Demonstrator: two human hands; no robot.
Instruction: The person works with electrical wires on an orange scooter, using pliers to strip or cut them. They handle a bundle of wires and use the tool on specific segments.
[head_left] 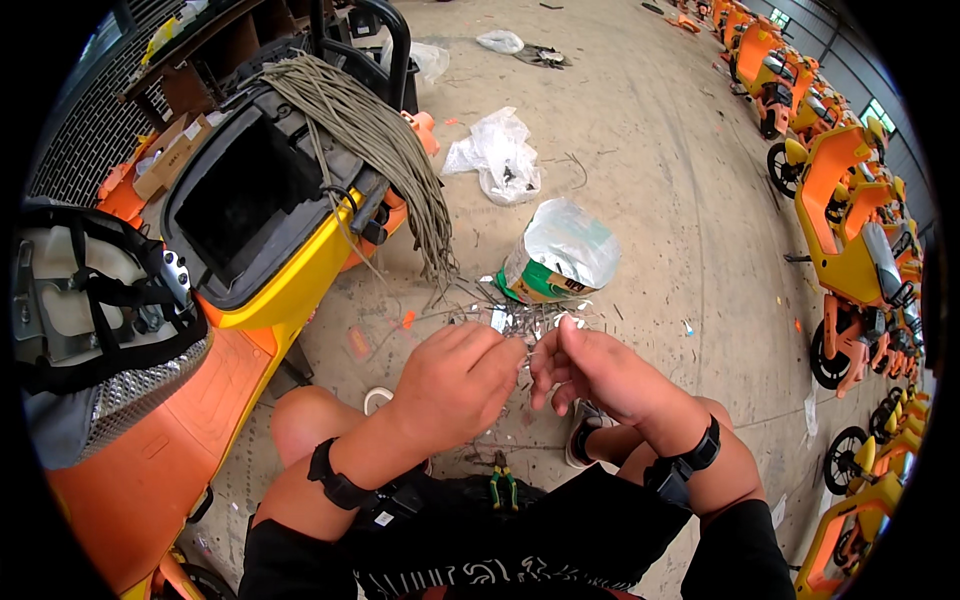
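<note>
In front of my chest, my left hand (pixel 462 380) is closed, fingers curled in a pinch. Whatever it grips is too small or hidden to make out. Right beside its fingertips is my right hand (pixel 597 372), its thumb raised apart from loosely bent fingers, with nothing visible in it. Below the hands, pliers (pixel 502 484) with green and yellow handles rest at my lap. On the floor just beyond my hands lies a scatter of thin dark scraps (pixel 515 320) and small white bits. Past it stands a green and white bag (pixel 560 255) with a silvery top.
An orange and yellow scooter (pixel 270 290) stands close on my left, a bundle of grey-brown cable (pixel 365 140) draped over it. A black mesh-sided seat (pixel 110 330) is nearer. Crumpled clear plastic (pixel 497 155) lies ahead. Parked scooters (pixel 835 210) line the right side.
</note>
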